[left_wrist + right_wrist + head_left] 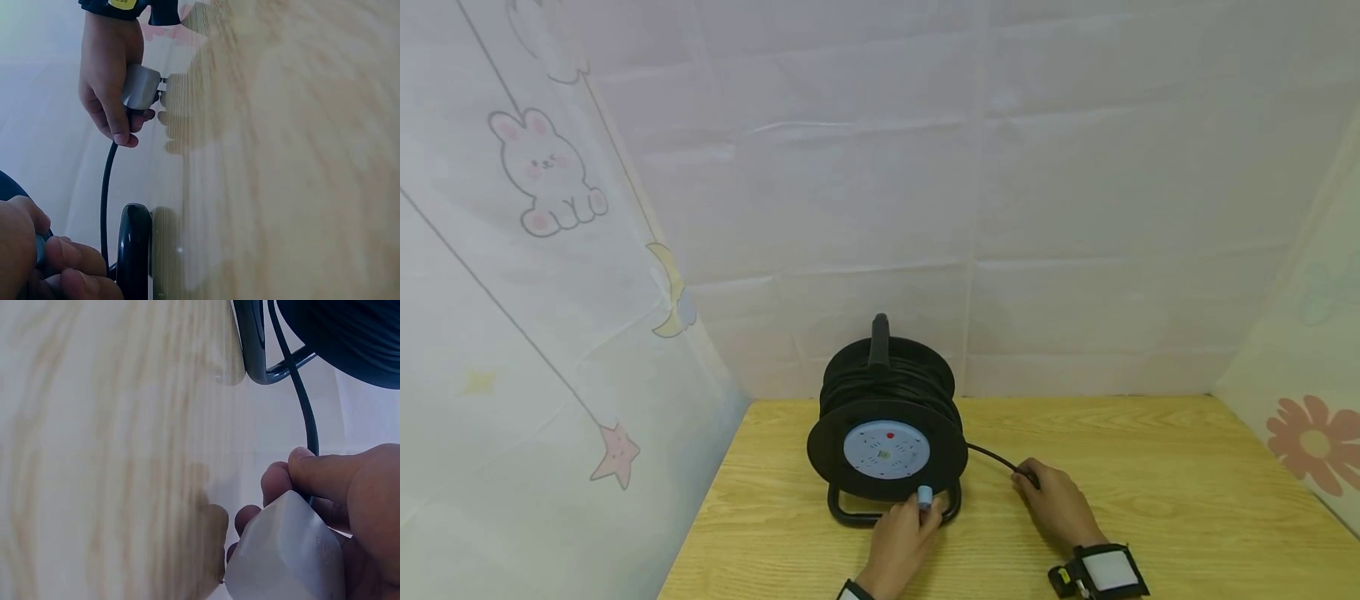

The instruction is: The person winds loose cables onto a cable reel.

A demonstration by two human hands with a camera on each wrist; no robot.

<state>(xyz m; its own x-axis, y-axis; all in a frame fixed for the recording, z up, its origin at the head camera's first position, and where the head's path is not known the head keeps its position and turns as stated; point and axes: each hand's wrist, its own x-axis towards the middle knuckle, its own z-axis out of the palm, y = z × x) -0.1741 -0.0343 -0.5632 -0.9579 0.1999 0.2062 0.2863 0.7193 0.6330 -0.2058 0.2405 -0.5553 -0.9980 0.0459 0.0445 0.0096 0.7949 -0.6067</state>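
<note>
A black cable reel stands upright on its tube frame, with a pale blue socket face toward me and black cable wound on the drum. My left hand grips the light blue crank knob low on the reel's front. To the right, my right hand pinches the loose cable between thumb and fingers, close to its end. A pale grey plug sits at that end within the same hand, its pins turned toward the tabletop. From the hand, the cable runs in a slight curve back to the drum.
The wooden table lies under the reel and both hands. The reel's black carrying handle rises above the drum. White sheeting hangs behind the table, and printed panels flank it on both sides.
</note>
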